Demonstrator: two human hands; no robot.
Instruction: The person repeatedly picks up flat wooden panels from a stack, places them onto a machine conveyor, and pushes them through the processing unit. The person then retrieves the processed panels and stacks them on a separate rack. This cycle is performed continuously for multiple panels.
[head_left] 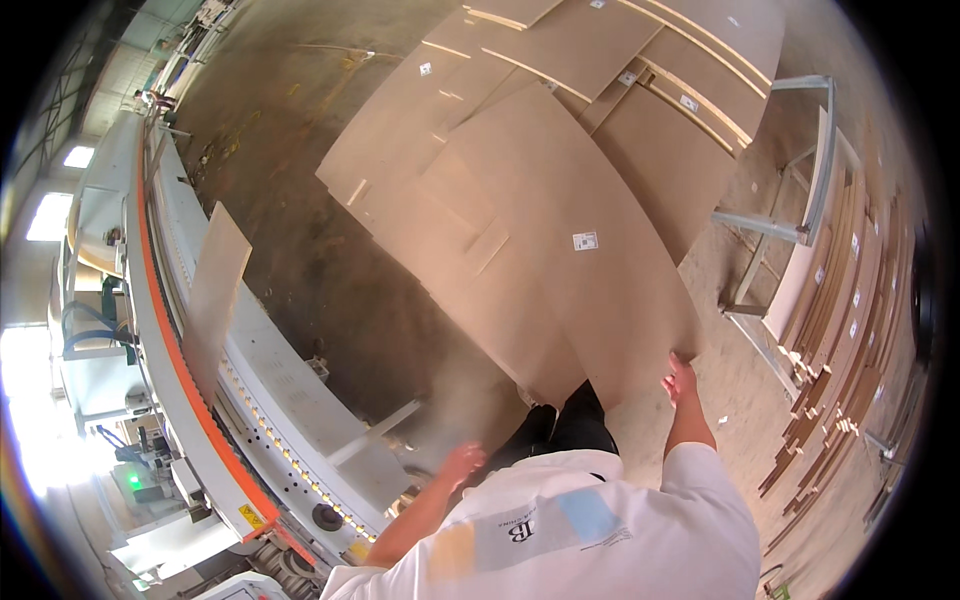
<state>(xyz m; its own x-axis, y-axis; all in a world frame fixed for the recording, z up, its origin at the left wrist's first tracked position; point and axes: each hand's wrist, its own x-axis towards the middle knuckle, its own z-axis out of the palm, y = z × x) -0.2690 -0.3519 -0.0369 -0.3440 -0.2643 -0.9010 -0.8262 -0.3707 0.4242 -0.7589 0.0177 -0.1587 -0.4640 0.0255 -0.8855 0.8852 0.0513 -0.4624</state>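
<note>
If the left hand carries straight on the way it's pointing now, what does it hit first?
Probably the near edge of the top brown board. The left hand, open and empty, points up and right toward it, with only bare floor between. Depth is unclear; it may pass below.

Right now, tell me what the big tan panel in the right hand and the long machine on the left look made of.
Big tan panel: likely fibreboard or laminated board; flat, matt, no visible grain. Long white machine: painted metal, apparently; smooth pale housing, orange strip. Right hand grips the panel's corner.

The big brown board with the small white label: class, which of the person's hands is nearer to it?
Right. The right hand grips the near corner of the brown board. The left hand hangs free, low and apart from it, beside the long white machine.
</note>
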